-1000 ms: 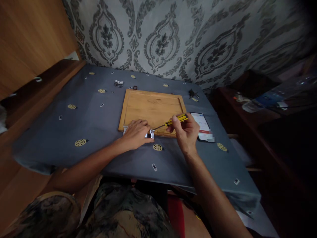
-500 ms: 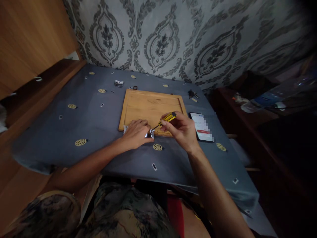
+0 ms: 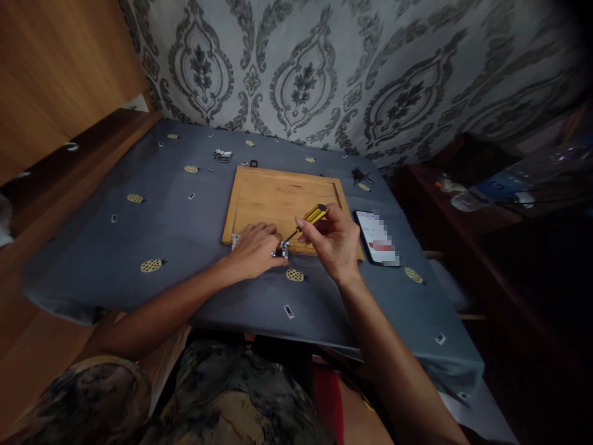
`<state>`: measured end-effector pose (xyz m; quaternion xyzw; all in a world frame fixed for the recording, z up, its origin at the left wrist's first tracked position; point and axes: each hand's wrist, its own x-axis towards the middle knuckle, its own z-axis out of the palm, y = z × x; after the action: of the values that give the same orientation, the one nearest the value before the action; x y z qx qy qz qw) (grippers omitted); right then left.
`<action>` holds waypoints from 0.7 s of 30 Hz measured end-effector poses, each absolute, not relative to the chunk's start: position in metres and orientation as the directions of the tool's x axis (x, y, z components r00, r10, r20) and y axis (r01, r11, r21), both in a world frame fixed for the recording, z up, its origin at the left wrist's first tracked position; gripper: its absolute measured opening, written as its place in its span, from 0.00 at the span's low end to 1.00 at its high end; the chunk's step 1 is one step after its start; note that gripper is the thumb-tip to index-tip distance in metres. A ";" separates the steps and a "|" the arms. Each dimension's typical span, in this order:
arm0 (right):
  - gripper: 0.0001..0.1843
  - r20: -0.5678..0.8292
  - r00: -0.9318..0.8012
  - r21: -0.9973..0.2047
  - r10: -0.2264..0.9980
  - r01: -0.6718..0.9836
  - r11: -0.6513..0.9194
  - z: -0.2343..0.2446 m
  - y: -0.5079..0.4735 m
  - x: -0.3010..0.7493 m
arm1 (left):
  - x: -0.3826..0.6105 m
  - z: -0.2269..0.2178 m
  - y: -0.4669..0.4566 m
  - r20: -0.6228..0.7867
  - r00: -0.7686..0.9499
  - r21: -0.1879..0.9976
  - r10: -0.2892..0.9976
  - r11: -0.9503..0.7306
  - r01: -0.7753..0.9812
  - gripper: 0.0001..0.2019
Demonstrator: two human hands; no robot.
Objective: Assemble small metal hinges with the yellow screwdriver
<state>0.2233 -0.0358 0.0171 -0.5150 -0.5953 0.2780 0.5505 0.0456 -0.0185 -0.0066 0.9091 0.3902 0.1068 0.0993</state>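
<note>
A wooden panel (image 3: 278,198) with a raised frame lies flat on a grey tablecloth (image 3: 162,228). My left hand (image 3: 254,250) rests palm down on a metal hinge (image 3: 280,250) at the panel's near edge, its fingers curled over it. My right hand (image 3: 332,241) grips a screwdriver with a yellow and black handle (image 3: 311,217). The thin shaft slants down and left, and its tip meets the hinge just beside my left fingertips.
A phone (image 3: 376,236) with a lit screen lies right of the panel. A second metal hinge (image 3: 222,156) and a small dark object (image 3: 359,176) sit near the table's back. A patterned wall stands behind, a wooden cabinet at left, and a dark cluttered shelf at right.
My right hand has moved left and closer to the hinge, tilting the screwdriver steeper so its handle now sits over the panel instead of near the phone. My left hand has stayed put.
</note>
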 end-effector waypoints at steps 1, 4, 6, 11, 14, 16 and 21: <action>0.28 0.372 0.142 -0.896 0.917 0.311 0.316 0.017 -0.036 0.223 | 0.045 -0.006 -0.019 0.115 0.673 0.264 0.731 -0.676 0.688 0.15; 0.29 0.380 0.160 -0.893 0.911 0.322 0.315 0.018 -0.035 0.221 | 0.045 -0.005 -0.019 0.106 0.673 0.264 0.732 -0.674 0.690 0.15; 0.29 0.380 0.170 -0.893 0.909 0.326 0.312 0.017 -0.034 0.220 | 0.045 -0.004 -0.019 0.102 0.675 0.264 0.731 -0.674 0.690 0.15; 0.27 0.387 0.187 -0.885 0.903 0.350 0.307 0.015 -0.032 0.219 | 0.046 -0.003 -0.020 0.094 0.673 0.264 0.733 -0.671 0.694 0.16; 0.27 0.398 0.207 -0.881 0.894 0.358 0.309 0.014 -0.032 0.218 | 0.046 -0.003 -0.020 0.095 0.669 0.266 0.737 -0.666 0.697 0.15; 0.28 0.398 0.220 -0.882 0.890 0.359 0.306 0.014 -0.031 0.218 | 0.046 -0.003 -0.020 0.095 0.666 0.269 0.740 -0.663 0.698 0.15; 0.29 0.398 0.244 -0.881 0.885 0.370 0.294 0.013 -0.031 0.217 | 0.047 -0.001 -0.020 0.087 0.666 0.273 0.741 -0.660 0.699 0.16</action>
<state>0.2174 -0.0307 0.0131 -0.5490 -0.5713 0.2272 0.5662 0.0469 -0.0196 -0.0010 0.9061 0.3975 0.0960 0.1087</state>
